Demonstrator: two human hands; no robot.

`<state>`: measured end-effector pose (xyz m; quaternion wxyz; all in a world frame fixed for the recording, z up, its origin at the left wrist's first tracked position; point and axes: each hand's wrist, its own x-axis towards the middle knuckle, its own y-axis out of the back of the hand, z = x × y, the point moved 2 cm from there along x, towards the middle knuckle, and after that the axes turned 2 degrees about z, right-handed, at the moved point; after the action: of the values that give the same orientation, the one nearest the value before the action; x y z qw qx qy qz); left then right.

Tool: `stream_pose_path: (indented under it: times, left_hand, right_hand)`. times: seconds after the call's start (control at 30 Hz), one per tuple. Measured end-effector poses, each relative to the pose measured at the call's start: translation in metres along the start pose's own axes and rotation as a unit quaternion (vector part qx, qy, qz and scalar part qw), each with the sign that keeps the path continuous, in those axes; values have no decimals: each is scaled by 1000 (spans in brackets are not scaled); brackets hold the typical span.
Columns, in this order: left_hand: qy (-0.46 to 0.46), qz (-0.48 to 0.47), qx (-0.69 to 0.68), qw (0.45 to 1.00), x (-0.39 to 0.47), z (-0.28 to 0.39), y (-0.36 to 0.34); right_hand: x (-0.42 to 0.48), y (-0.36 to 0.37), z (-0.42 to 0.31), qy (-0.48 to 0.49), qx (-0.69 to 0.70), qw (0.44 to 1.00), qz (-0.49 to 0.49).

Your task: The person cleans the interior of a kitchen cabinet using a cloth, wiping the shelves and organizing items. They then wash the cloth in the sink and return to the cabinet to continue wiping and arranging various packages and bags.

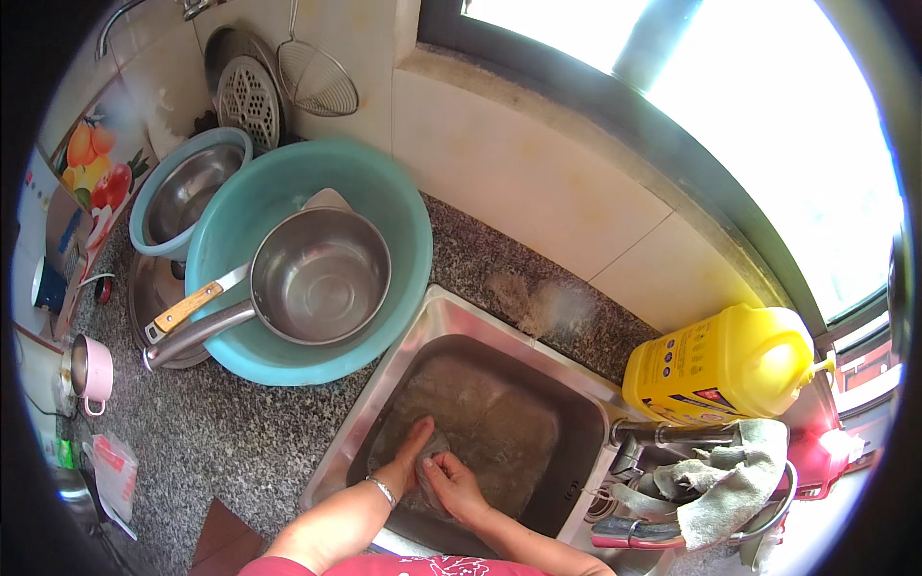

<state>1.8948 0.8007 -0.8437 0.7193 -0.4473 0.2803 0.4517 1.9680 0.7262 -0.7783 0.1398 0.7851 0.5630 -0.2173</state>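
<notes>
My left hand and my right hand are close together over the stainless steel sink, near its front left corner. Between them is a wet, greyish cloth, bunched up and partly hidden by my fingers. My right thumb lies on top of the cloth, while my left hand presses against its left side. Brownish, cloudy water stands in the basin below. A metal bracelet circles my left wrist.
Left of the sink, a turquoise basin carries a steel saucepan, whose handle sticks out leftwards. A yellow detergent jug stands to the right, behind the faucet and grey rags. A pink mug sits at the far left.
</notes>
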Motion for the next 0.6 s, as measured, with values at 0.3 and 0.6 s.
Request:
stream_pose_path:
  times: [0.3,0.6]
  left_hand:
    - [61,-17,42,997,24,-33,13]
    - [-4,56,122,991,-9,-2,-17]
  right_hand:
    - [73,56,15,59,-342,901,261]
    - [87,65,102,231,-347,842,343]
